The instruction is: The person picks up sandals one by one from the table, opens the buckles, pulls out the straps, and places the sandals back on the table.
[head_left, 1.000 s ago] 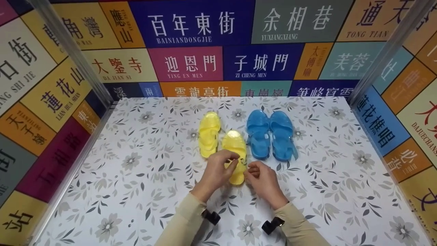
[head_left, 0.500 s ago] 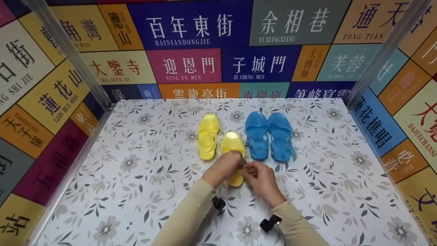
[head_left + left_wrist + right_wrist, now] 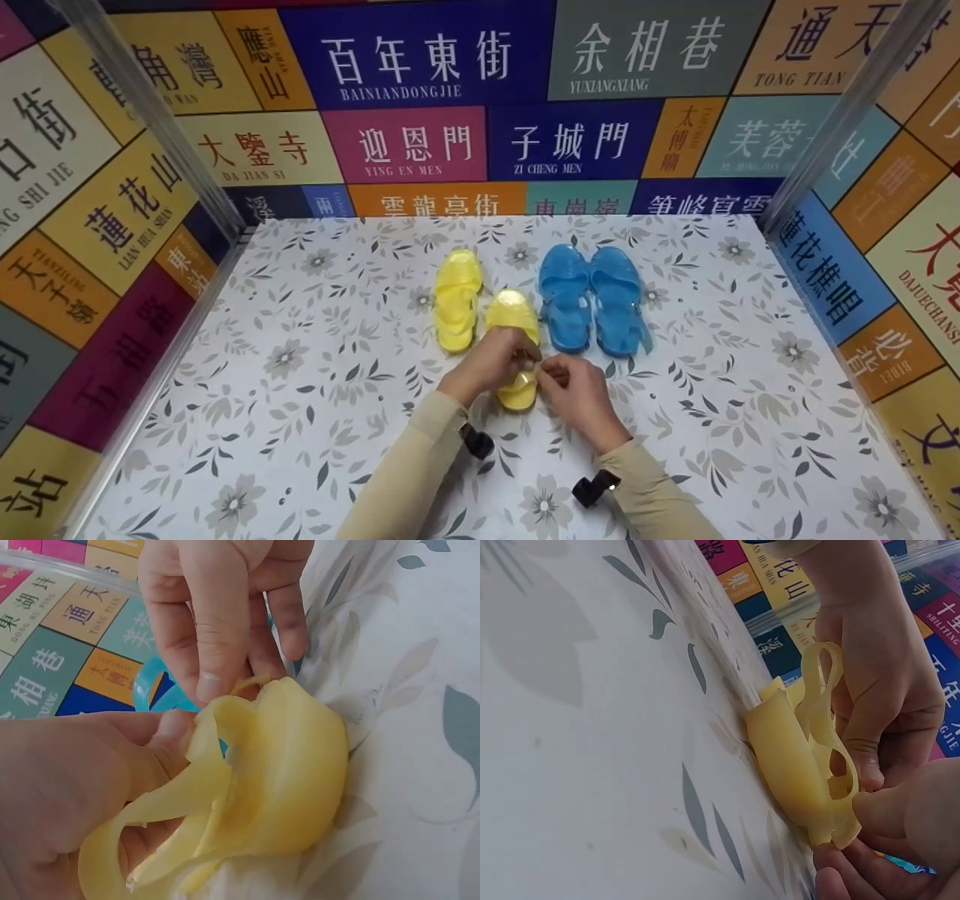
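In the head view, a yellow sandal stands on the patterned cloth, its toe pointing away from me. My left hand bends over its middle and partly covers it. From the right side my right hand meets it at the edge of the sandal. The left wrist view shows the left thumb on the sandal's strap, with fingers behind it. Up close in the right wrist view, the right thumb and fingers pinch the strap's end by the side of the sandal. The fastening itself is hidden between the fingertips.
Another yellow sandal lies slightly farther back on the left. A pair of blue sandals stands side by side to the right. Floral cloth spreads underneath, and panels with large characters enclose the back and sides.
My left hand has shifted slightly right, closer to the right hand, and its fingers have moved over the sandal's strap. The right hand stays nearly in place. The other sandals have not moved.
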Demonstrator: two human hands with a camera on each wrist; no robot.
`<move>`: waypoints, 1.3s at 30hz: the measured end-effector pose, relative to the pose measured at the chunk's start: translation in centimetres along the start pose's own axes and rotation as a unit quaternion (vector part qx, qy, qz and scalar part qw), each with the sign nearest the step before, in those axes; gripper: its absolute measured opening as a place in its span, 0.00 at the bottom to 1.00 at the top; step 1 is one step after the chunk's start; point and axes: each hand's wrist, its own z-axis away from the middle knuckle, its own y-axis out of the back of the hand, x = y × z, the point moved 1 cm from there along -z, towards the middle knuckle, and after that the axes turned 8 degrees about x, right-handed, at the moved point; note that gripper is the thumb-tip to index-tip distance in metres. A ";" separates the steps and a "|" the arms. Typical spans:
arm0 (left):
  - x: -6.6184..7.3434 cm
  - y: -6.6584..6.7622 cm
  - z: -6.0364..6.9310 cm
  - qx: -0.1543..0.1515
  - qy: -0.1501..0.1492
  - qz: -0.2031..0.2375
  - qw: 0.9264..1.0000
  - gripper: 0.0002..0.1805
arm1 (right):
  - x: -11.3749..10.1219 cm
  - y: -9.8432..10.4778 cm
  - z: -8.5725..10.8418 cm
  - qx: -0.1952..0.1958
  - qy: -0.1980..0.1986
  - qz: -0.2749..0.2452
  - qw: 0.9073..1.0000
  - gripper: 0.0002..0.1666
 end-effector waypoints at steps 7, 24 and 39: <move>-0.3 -0.3 -0.1 0.002 0.001 0.009 1.000 0.11 | -0.1 0.2 -0.2 0.020 0.031 0.004 0.999 0.03; 0.4 -0.1 -0.1 0.003 -0.002 0.002 1.000 0.11 | -0.7 0.2 -0.5 0.031 0.049 0.017 0.998 0.03; 0.1 -0.2 0.0 -0.003 0.005 0.008 1.000 0.10 | 0.2 0.5 -0.1 0.000 0.049 -0.008 0.999 0.03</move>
